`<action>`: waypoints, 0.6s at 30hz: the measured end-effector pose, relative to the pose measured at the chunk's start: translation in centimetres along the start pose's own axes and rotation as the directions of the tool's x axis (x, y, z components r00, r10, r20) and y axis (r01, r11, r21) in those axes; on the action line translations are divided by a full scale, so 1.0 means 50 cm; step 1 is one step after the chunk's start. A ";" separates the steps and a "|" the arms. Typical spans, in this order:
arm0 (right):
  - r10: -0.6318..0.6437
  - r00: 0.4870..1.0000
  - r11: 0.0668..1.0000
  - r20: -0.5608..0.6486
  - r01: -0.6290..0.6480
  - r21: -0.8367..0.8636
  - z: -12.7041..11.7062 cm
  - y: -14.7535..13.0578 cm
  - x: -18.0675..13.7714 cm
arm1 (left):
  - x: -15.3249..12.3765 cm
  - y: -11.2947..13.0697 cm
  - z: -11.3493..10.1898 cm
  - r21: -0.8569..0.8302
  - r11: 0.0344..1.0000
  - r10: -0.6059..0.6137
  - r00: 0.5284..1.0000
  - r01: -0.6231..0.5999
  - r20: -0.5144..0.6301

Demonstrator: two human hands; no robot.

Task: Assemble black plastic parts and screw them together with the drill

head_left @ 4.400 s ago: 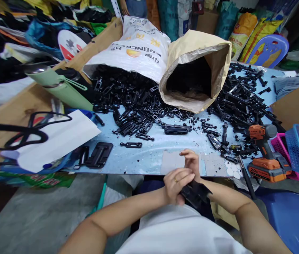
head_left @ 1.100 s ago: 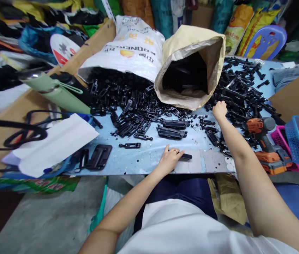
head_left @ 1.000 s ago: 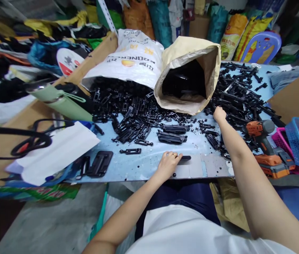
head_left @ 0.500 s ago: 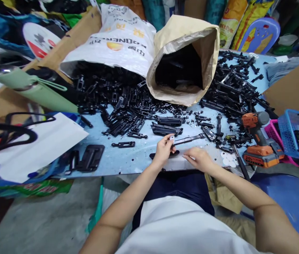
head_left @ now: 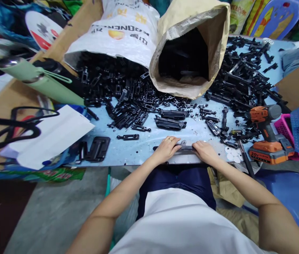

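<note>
Near the table's front edge, a long black plastic bar (head_left: 186, 147) lies level between my two hands. My left hand (head_left: 167, 150) is closed on its left end, fingers over the top. At the other end my right hand (head_left: 204, 151) grips it, with fingertips pressed down on it. A small pale tab (head_left: 183, 142) stands up from the middle of the bar. The dark tip of another black piece (head_left: 155, 148) shows left of my left hand. Just beyond my hands lie paired black bars (head_left: 169, 123). The undersides of both hands are hidden.
An orange cordless drill (head_left: 267, 135) stands at the right, with white discs (head_left: 232, 155) and a dark-handled tool (head_left: 246, 160) beside it. Heaped black parts spread behind, around a white sack (head_left: 114, 38) and a paper sack (head_left: 189, 88). A green bottle (head_left: 46, 86) leans at left.
The slanting bar in my left hand now lies level. My right hand has come onto its right end, and both hands press on it. The view has shifted slightly.
</note>
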State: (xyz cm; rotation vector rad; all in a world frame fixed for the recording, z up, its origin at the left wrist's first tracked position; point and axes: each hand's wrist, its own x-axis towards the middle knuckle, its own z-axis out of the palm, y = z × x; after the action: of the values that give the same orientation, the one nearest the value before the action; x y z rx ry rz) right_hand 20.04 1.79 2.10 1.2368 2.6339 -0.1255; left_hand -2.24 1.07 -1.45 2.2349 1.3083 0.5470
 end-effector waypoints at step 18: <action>-0.049 0.997 0.995 0.063 0.054 -0.081 -0.047 -0.046 -0.005 | -0.021 0.023 0.001 0.178 0.984 0.009 1.000 -0.006 -0.014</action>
State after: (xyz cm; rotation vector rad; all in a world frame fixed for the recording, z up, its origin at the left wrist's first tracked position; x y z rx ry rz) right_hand 18.04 0.53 4.41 1.1219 2.5919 -0.0617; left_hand -1.87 -0.35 -0.91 2.3850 1.4060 0.4653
